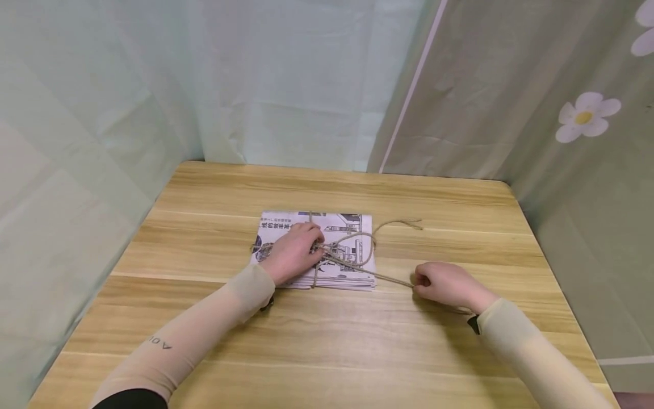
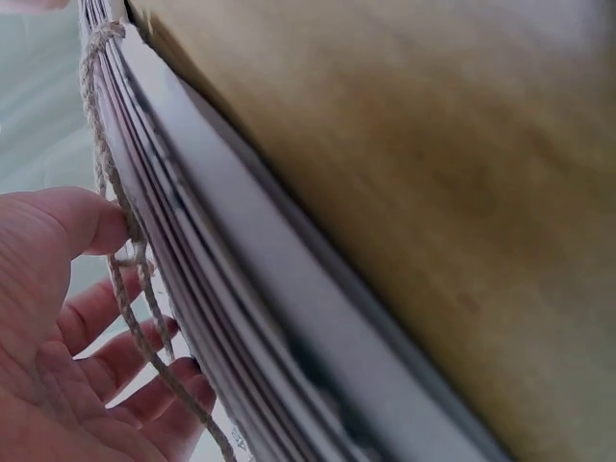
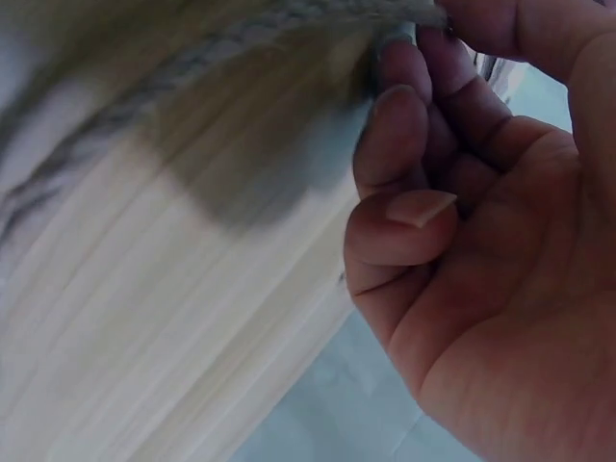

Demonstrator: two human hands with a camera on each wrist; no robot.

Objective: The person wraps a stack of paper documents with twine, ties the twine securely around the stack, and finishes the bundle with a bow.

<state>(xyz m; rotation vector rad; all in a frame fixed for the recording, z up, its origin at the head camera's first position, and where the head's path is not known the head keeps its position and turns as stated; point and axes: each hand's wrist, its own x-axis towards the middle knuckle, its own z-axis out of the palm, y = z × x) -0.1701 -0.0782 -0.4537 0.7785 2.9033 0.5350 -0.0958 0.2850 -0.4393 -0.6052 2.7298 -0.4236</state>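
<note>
Head view shows the right hand (image 1: 443,282) curled into a loose fist on the bare wood just right of the newspaper stack (image 1: 339,250), pinching the free end of a jute twine (image 1: 393,278) that runs taut from the fist up to the stack. Right wrist view agrees: the fingers (image 3: 404,144) are folded in toward the palm and the cord (image 3: 241,48) passes out at the fingertips. The left hand (image 1: 293,253) lies on top of the stack, its fingers bent down over the spot where the strands cross, pressing and gripping the twine there. Left wrist view, looking along the stack's edge (image 2: 241,289), shows the thumb (image 2: 67,221) against the strand that runs down over the paper's side.

Beyond the left hand, a slack loop of twine lies on the stack's right half, and a loose tail trails off past the stack's far right corner. The stack sits at the middle of the wooden table (image 1: 204,318). Pale green curtains (image 1: 286,79) hang behind the stack, and one with white flowers (image 1: 585,116) hangs well to its right.
</note>
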